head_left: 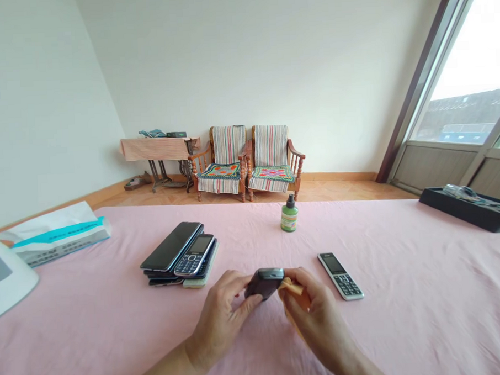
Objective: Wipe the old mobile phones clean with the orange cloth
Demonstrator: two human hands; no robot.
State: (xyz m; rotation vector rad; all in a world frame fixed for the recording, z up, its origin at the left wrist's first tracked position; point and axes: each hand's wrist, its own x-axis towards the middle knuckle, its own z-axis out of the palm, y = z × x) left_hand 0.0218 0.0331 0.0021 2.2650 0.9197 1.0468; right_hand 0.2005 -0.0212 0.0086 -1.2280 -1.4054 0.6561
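Note:
Above the pink cloth, my left hand grips a dark mobile phone by its left side, thumb across its near face. One end of the phone tilts up toward me. Pinched in my right hand is an orange cloth, which meets the phone's right edge. To the right lies a keypad phone with a silver rim, face up. On the left, a dark smartphone and another keypad phone rest on top of a stack of several phones.
A green spray bottle stands beyond my hands. A tissue pack and a white object are at the left. A black box with cables sits at the right edge. Two wooden chairs stand behind the table.

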